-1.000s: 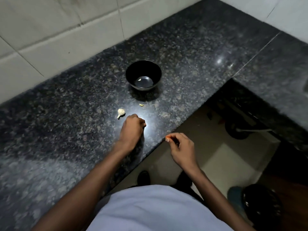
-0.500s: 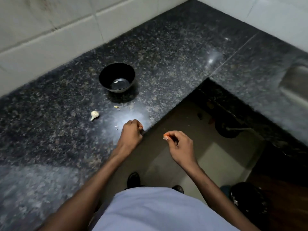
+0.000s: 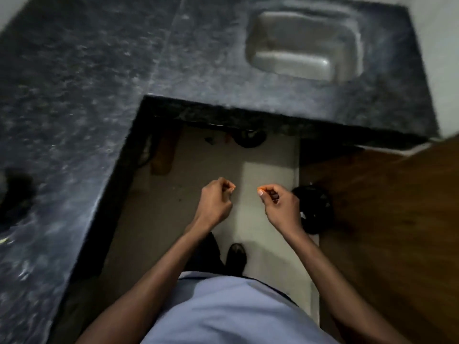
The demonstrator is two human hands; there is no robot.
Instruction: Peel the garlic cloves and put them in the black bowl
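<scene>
Both grips curled, left hand (image 3: pixel 215 202), right hand (image 3: pixel 279 204), contents unclear, steel sink (image 3: pixel 304 44) blurred.

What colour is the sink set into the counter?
Dull silvery grey metal: the sink shows, blurred, in the head view, the only one.

I stand in a home kitchen, in the corner of an L-shaped table (image 3: pixel 74 100) of dark speckled granite with a thick black edge. A steel sink (image 3: pixel 304 43) is sunk into the stretch ahead of me, its basin blurred. Pale wall (image 3: pixel 444 58) rises at the far right. Under the table the space is open down to a light tiled floor (image 3: pixel 268 175), with dark things stowed there that I cannot make out. A brown wooden panel (image 3: pixel 397 219) stands at my right.
</scene>
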